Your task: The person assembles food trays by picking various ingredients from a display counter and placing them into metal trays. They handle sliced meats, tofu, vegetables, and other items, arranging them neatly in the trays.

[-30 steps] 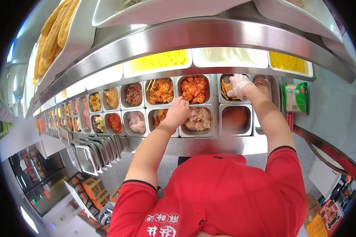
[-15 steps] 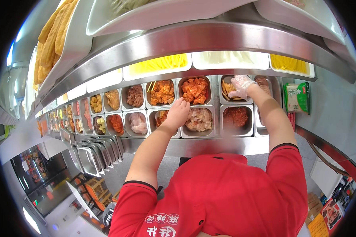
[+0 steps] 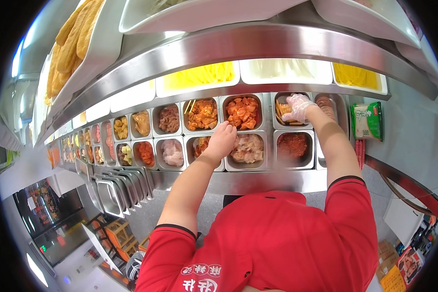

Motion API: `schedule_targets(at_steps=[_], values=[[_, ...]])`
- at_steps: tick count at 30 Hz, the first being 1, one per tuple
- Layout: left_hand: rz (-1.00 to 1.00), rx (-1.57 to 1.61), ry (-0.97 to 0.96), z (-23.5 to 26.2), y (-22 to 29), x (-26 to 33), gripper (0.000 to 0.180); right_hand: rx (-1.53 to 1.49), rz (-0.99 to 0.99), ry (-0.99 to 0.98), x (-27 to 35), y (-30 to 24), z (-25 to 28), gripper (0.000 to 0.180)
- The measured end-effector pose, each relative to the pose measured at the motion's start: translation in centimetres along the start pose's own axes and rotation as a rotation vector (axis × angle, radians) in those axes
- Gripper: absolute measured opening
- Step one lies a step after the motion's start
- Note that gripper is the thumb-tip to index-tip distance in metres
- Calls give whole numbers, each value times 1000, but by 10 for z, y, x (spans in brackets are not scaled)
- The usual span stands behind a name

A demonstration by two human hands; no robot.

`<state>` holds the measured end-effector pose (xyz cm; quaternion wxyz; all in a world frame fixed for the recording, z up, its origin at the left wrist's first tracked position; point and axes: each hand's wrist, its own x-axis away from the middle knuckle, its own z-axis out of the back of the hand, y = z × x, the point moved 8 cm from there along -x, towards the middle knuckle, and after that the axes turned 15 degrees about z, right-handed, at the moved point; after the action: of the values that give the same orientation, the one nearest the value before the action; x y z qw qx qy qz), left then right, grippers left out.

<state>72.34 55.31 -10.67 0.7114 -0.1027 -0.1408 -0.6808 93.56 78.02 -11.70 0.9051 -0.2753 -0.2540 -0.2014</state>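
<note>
My right hand (image 3: 300, 108), in a clear plastic glove, reaches into a steel pan (image 3: 307, 125) of thin brown strips (image 3: 281, 110). Its fingers are bent down among the strips; what lies between them is hidden. My bare left hand (image 3: 222, 140) rests with curled fingers at the meeting rims of several pans. Beyond its fingertips lies orange-red marinated meat (image 3: 242, 113); close by on its right is pale sliced meat (image 3: 247, 148). Part of another orange-red filling (image 3: 201, 145) shows beside the wrist. Below the gloved hand, a pan contains dark red paste (image 3: 291, 145).
More food pans run off to the left. Empty steel pans (image 3: 111, 197) stand nested at the counter's front. A steel shelf (image 3: 277, 41) with white trays overhangs the far side. A green and white packet (image 3: 367, 120) lies at the right, beside thin red sticks (image 3: 360, 153).
The whole view has shifted slightly to the right. Both hands keep nearly the same places over the pans, with only tiny finger movement.
</note>
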Motion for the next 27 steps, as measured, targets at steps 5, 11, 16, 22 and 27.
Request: schedule_targets(at_steps=[5,11,16,22,27], values=[[7,-14,28,1,0,-1,27,-6,-21,-42,-2,-2,1,81],[24,-8,-2,-4,-1,-5,24,-5,-33,-39,-4,-4,0,82],[36,0,-28,-6,-1,-7,27,-7,-67,-60,-1,-4,-1,83],[47,-78,-41,-10,1,-8,29,-19,-55,-16,4,-9,4,81],[52,-75,-84,-12,0,-6,30,-8,-44,183,11,-10,6,64]])
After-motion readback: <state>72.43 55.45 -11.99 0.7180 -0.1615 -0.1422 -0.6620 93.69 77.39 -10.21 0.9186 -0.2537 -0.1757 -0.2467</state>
